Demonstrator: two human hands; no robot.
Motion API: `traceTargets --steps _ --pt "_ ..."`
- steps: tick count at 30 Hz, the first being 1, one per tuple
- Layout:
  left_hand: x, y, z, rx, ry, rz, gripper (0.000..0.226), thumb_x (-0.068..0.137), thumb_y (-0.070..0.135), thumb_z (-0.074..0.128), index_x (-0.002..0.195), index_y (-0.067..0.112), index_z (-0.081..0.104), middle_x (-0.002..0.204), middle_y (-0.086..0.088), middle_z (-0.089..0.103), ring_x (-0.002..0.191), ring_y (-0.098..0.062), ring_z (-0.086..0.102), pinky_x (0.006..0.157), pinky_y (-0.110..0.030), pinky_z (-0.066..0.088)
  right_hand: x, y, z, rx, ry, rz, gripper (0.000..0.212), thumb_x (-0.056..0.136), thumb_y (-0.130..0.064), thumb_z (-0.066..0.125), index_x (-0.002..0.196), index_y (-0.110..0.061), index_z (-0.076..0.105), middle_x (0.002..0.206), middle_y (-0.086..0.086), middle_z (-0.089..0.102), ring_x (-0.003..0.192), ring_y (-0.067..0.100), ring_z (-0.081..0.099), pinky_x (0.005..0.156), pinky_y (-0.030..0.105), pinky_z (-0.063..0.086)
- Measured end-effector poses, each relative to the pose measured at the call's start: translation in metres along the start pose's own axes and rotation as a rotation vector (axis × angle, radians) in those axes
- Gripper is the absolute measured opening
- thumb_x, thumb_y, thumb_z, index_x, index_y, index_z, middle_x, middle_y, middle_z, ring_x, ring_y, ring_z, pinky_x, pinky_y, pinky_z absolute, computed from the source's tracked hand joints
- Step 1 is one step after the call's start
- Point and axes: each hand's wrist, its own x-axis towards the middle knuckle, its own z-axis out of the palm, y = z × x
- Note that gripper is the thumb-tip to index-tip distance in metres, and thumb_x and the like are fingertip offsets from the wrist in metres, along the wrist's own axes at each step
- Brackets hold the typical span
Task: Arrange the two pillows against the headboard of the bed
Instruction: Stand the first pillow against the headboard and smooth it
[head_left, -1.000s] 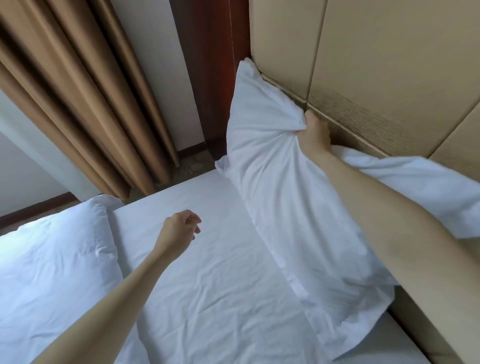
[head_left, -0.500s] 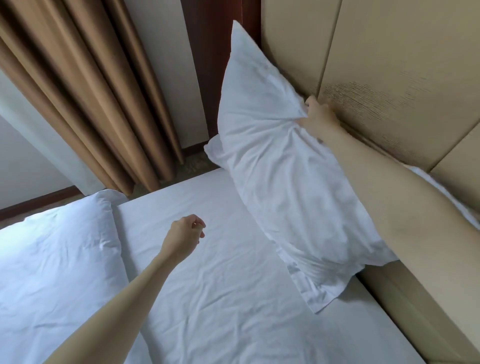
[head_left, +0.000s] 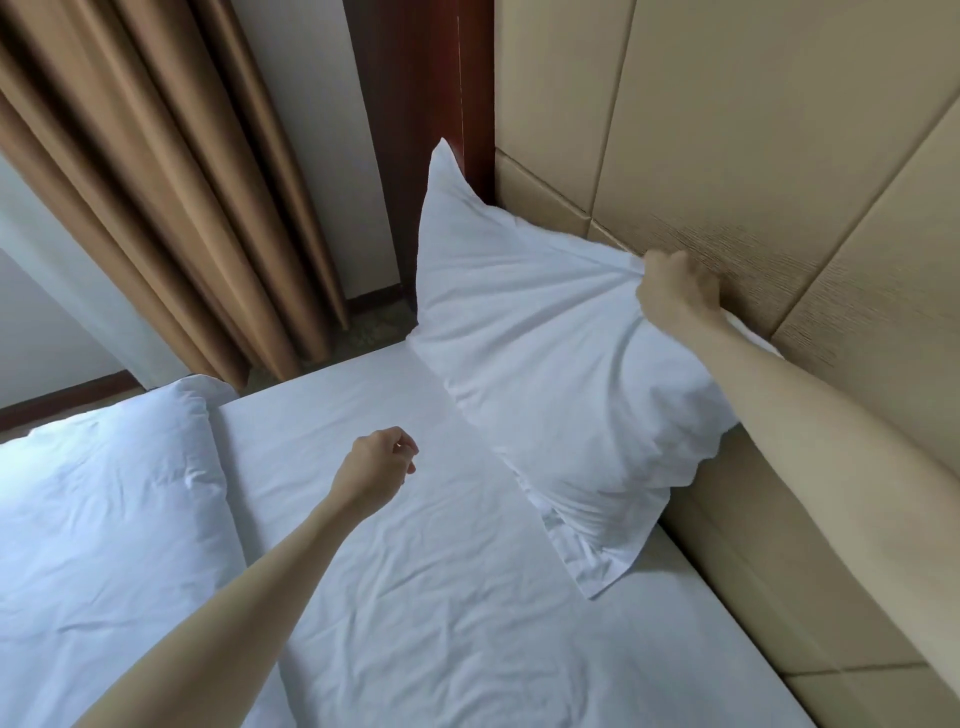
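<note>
A white pillow leans against the beige padded headboard at the bed's far corner, its lower edge on the white sheet. My right hand grips the pillow's top edge, bunching the fabric against the headboard. A sliver of white shows behind my right forearm; I cannot tell what it belongs to. My left hand hovers over the sheet with fingers curled and nothing in it.
A white duvet lies bunched on the left of the bed. Brown curtains hang beyond the bed's far side, beside a dark wood panel. A strip of floor shows between bed and curtains.
The pillow was lifted and has come back down against the headboard with its lower edge on the sheet, my right hand still gripping it. My left hand stayed over the sheet.
</note>
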Motion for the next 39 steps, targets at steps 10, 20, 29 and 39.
traceTargets --steps 10,20,29,39 --pt "-0.048 0.036 0.009 0.031 -0.003 0.028 0.025 0.087 0.012 0.038 0.085 0.019 0.062 0.078 0.002 0.067 0.077 -0.024 0.064 0.068 -0.036 0.051 -0.087 0.059 -0.008 -0.028 -0.271 0.028 0.027 0.094 -0.02 0.045 0.114 -0.003 0.054 0.127 0.019 0.056 0.114 0.039 0.055 0.086 0.042 0.046" --pt "-0.116 0.05 -0.012 0.055 0.026 0.112 0.025 0.088 0.012 0.04 0.078 0.022 0.06 0.075 0.002 0.067 0.066 -0.018 0.063 0.062 -0.033 0.05 -0.127 0.057 -0.079 0.075 0.064 0.01 0.011 0.096 -0.013 0.046 0.09 -0.005 0.051 0.097 0.027 0.064 0.083 0.041 0.06 0.064 0.036 0.038" --pt "-0.178 0.049 -0.027 0.026 0.084 0.104 0.026 0.088 0.012 0.039 0.079 0.02 0.062 0.074 0.002 0.067 0.063 -0.017 0.063 0.05 -0.025 0.042 -0.192 0.068 -0.114 0.263 -0.025 0.058 0.019 0.079 0.006 0.042 0.088 -0.003 0.057 0.099 0.017 0.062 0.074 0.031 0.05 0.057 0.029 0.033" --pt "-0.284 0.034 -0.047 -0.2 0.184 0.185 0.03 0.086 0.005 0.039 0.081 0.014 0.068 0.069 0.002 0.068 0.053 -0.01 0.059 0.04 -0.011 0.037 -0.311 0.006 -0.168 0.775 -0.165 0.033 0.011 0.084 -0.003 0.053 0.078 -0.006 0.062 0.066 0.009 0.063 0.049 0.011 0.058 0.045 0.013 0.045"
